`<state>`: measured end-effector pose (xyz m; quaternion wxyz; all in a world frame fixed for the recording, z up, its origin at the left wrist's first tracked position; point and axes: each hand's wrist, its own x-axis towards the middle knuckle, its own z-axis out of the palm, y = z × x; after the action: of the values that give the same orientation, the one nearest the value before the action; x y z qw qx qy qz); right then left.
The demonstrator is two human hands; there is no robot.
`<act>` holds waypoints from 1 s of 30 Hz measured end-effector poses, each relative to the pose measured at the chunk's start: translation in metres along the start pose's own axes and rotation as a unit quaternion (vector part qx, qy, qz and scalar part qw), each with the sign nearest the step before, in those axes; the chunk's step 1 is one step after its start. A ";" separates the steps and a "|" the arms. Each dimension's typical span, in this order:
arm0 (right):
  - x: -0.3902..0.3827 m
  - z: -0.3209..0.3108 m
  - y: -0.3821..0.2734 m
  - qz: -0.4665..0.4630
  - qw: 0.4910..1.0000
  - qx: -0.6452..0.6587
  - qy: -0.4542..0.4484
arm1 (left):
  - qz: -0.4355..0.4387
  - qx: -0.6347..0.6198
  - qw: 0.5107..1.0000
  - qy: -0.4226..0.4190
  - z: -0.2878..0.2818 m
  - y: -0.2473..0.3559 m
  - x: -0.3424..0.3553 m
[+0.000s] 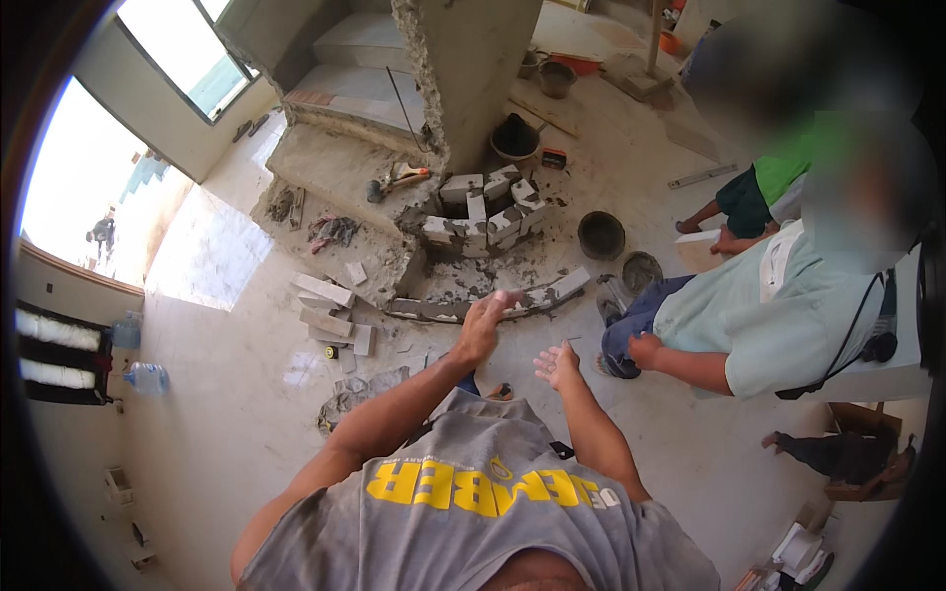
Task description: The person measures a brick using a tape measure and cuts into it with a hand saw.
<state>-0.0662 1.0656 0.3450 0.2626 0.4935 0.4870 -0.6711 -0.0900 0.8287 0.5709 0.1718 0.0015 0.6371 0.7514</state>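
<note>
We find the curved block row (445, 311) partly behind the straight-fingered left hand (483, 328), contact unclear, and beyond the right hand (559, 366), its fingers apart.

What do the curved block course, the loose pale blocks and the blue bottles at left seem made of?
Curved block course: probably lightweight concrete, matte, with rough grey mortar smeared over it.
Loose pale blocks: likely the same, chalky, sharp-edged.
Blue bottles: seemingly plastic, glossy and see-through.
</note>
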 end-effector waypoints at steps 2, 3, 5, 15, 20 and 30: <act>-0.035 0.044 0.009 0.018 0.990 0.091 -0.102 | 0.229 0.185 0.955 0.031 0.006 -0.006 -0.005; -0.061 0.070 0.008 -0.018 0.985 0.072 -0.157 | 0.224 0.192 0.955 0.042 -0.004 -0.032 -0.007; -0.134 0.124 0.004 -0.153 0.962 -0.054 -0.220 | 0.181 0.236 0.952 0.068 -0.038 -0.105 0.009; -0.389 0.165 -0.045 -0.582 0.653 -0.091 -0.476 | -0.278 0.578 0.767 0.018 -0.139 -0.253 0.076; -0.166 0.147 0.008 -0.657 0.522 -0.514 -0.176 | -0.230 0.590 0.773 -0.044 -0.115 -0.252 0.085; -0.414 0.157 -0.073 -0.673 0.607 -0.190 -0.378 | -0.382 0.436 0.796 -0.175 -0.081 -0.205 0.054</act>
<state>-0.0355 0.8976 0.7601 -0.0151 -0.3318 0.6557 -0.6780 -0.1061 0.7919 0.3476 0.5344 -0.0363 0.8053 0.2541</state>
